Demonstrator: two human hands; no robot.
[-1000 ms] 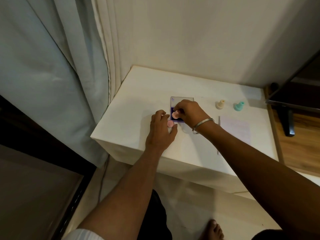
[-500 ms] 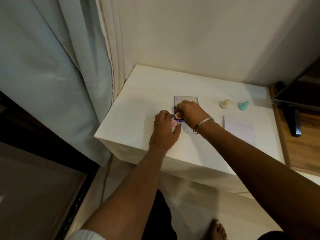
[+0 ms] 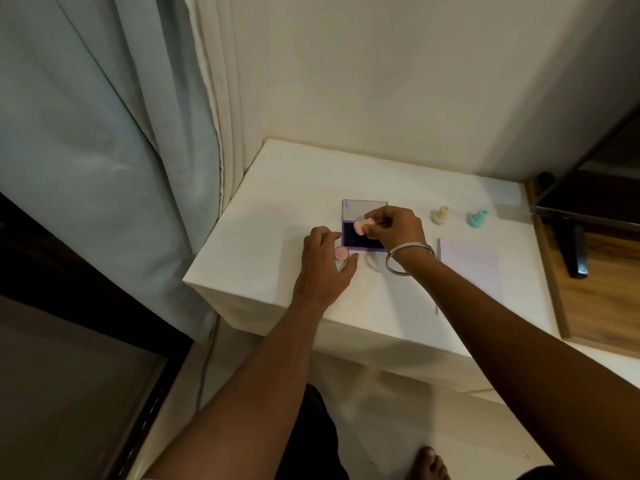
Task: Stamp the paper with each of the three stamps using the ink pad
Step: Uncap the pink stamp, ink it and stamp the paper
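**A:** Start nearest me. What are my hands doing?

**B:** Your left hand lies on the white surface, fingers loosely curled, thumb and forefinger closed around a small pink cap. I take it for the cap of the stamp, though it is small in this view. Just past it, your right hand pinches the pink stamp at the fingertips, tilted so its round face turns toward the camera, held just over the dark pad of the open ink pad.

**A:** I can't make out from here whether that face carries ink. And the paper?

**B:** The paper lies to the right of the ink pad, beyond your right wrist, with a thin metal tool along its left edge. I see no stamp marks on it, but the light is dim and the sheet is pale, so faint prints could escape me.

**A:** Farther back?

**B:** The cream stamp and the teal stamp stand upright near the back edge, well apart from the paper and from both hands.

**A:** So I judge I am at the inking of the first stamp. Left to do: press pink on the paper, then ink and press cream and teal in turn.
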